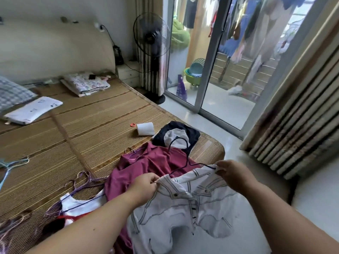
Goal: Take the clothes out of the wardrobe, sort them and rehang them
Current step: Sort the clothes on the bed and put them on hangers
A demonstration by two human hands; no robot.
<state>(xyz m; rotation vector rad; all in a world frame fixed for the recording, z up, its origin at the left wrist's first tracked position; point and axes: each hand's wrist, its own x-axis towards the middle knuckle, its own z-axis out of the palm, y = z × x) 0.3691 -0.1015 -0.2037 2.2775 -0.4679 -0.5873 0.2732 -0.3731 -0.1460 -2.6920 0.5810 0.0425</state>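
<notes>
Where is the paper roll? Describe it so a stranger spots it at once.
On the bed's woven mat, go to the corner nearest the sliding glass door. The paper roll lies on its side there, between a small red object on its left and the dark garment pile on its right. It is the only white cylinder; nearby white things are cloth.

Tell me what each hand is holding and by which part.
Both hold the white garment by its top edge. The left hand pinches the left end. The right hand grips the right end, where the dark hanger meets it.
</notes>
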